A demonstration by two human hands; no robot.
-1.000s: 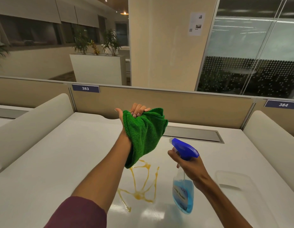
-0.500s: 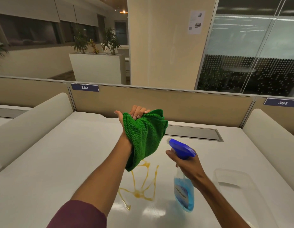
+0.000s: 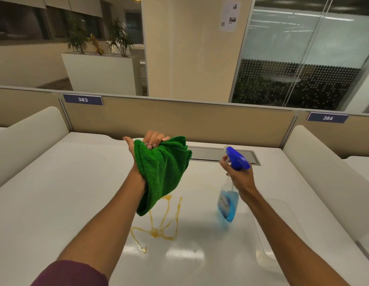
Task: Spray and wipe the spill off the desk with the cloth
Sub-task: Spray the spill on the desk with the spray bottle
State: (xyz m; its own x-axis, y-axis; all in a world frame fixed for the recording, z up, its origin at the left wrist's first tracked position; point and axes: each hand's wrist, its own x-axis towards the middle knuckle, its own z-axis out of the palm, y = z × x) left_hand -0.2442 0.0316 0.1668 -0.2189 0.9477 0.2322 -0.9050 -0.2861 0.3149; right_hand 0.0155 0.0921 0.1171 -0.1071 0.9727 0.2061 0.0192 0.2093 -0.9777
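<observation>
A yellow-orange spill [image 3: 159,230] lies in thin streaks on the white desk [image 3: 55,193], near the front middle. My left hand [image 3: 147,145] is raised above the desk, gripping a bunched green cloth [image 3: 162,174] that hangs down over the spill's far end. To the right, my right hand [image 3: 240,176] holds a spray bottle [image 3: 228,203] with blue liquid and a blue trigger head [image 3: 237,157], lifted off the desk. Its nozzle points left, toward the cloth and spill.
A clear plastic tray [image 3: 282,234] lies on the desk at the right. Padded white dividers stand at the left [image 3: 24,141] and right [image 3: 324,172]. A beige partition [image 3: 179,120] and a grey cable slot [image 3: 210,154] run along the back.
The spray bottle has risen a little and shifted right, away from the cloth. The cloth hand holds about the same place.
</observation>
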